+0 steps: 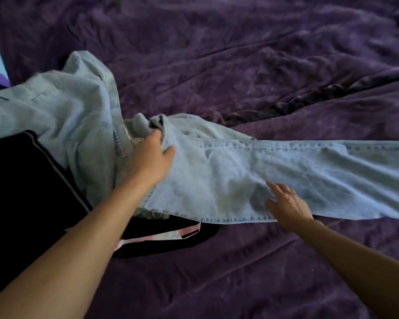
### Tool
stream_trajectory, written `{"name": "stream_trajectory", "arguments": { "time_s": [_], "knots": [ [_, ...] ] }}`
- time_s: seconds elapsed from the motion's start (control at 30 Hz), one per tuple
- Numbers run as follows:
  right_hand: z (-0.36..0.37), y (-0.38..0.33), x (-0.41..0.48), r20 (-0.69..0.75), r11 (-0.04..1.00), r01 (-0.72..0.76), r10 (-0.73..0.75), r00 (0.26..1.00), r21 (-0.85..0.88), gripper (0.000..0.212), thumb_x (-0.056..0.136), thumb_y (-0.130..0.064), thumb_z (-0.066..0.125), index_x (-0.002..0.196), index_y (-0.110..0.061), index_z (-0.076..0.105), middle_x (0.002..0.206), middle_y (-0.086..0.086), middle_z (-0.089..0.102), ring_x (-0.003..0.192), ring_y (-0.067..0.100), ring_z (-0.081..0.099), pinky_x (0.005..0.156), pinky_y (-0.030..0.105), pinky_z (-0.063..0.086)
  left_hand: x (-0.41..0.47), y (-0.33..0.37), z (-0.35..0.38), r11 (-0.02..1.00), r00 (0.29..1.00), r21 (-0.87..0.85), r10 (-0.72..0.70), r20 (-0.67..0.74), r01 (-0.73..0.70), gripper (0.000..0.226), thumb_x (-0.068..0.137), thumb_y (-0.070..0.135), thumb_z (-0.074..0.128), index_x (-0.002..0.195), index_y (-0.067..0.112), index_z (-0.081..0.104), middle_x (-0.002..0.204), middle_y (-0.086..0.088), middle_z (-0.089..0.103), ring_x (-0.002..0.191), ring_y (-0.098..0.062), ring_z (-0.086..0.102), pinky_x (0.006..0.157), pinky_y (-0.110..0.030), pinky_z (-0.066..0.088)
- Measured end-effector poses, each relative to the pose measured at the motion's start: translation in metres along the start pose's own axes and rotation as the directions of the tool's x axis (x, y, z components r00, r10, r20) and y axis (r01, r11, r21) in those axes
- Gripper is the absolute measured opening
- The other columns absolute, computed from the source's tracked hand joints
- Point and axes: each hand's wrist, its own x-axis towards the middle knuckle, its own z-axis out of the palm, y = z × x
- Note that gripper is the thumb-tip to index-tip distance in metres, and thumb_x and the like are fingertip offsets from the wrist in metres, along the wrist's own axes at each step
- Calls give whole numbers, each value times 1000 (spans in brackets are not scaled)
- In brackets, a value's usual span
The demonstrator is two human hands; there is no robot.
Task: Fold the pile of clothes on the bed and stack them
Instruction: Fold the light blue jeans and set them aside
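Head view. Grips a bunched fold of the pale jeans (pixel 274 166) with the left hand (pixel 151 158), thumb and fingers closed round the cloth near the top of the garment. Presses the right hand (pixel 287 204) flat on the leg beside its near seam, fingers straight and spread, pinching nothing. Finds that leg stretched over the purple bedspread (pixel 251 65) toward the bed's right edge, with more pale denim (pixel 62 107) heaped toward the left edge and overlapping a black garment (pixel 19 185) with a pale stripe.

Looks like the laying-out stage, before any fold. To do it well: keep the right palm down as an anchor, draw the left hand's bunch out until the waistband lies square, match seam to seam, then smooth the ridges near the right hand toward the hem. Pull the jeans clear of the black garment first, so nothing else gets folded in.

Cannot tell whether the heaped denim is the second leg or a separate piece. Loses the leg's hem past the right side of the frame. Hard to name the small grey lump (pixel 139 123) just beyond the left hand: pocket lining or sock, perhaps. Sees only part of a pink-and-white strip (pixel 161 236) poking out below the jeans toward the bed's near edge. No finished stack in sight.
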Motion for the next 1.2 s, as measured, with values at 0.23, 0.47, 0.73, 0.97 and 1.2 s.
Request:
{"name": "stream_trajectory", "arguments": {
  "time_s": [0.23, 0.47, 0.73, 0.97, 1.2],
  "knots": [
    [-19, 72, -30, -113, 986, -50, 68, 991, 159, 60, 92, -39, 54, 147, -34, 31, 141, 0, 48, 115, 25, 57, 82, 37, 47, -22, 153, 137, 997, 954, -74, 16, 299, 6, 28, 92, 23, 51, 114, 5, 47, 115, -20, 59, 105, -40, 57, 80, -35, 43],
    [-14, 160, -29, -139, 951, 32, 11, 990, 307, 51, 90, -25, 60, 139, -26, 47, 126, 0, 58, 99, 20, 63, 83, 35, 50, -92, 145, 287, 938, 881, 303, 8, 472, -170, 40, 94, 33, 48, 130, 14, 43, 126, -11, 43, 117, -32, 43, 90, -44, 43],
    [-98, 300, -35, -372, 917, -33, 195, 908, 399, 33, 88, -23, 62, 120, -18, 61, 114, 5, 64, 106, 30, 58, 84, 39, 47, -148, 202, 326, 829, 929, 486, 100, 357, -276, 40, 86, 25, 59, 124, 16, 52, 131, -10, 43, 120, -29, 42, 94, -43, 44],
    [-139, 445, -10, -141, 652, -466, 659, 739, 598, 74, 77, -53, 70, 135, -15, 45, 133, 12, 54, 118, 32, 53, 95, 42, 44, -158, 294, 401, 844, 880, 381, 199, 432, -377, 58, 98, 36, 41, 150, 21, 20, 155, -15, 18, 138, -31, 24, 109, -43, 26],
    [-157, 430, -13, -160, 503, -230, 617, 770, 833, 33, 68, -26, 83, 92, -9, 67, 73, -5, 66, 54, 1, 57, 46, 14, 46, -149, 281, 385, 865, 856, 302, 236, 460, -400, 53, 96, 38, 44, 146, 23, 32, 150, -8, 30, 133, -27, 34, 106, -40, 32]
  ]
}}
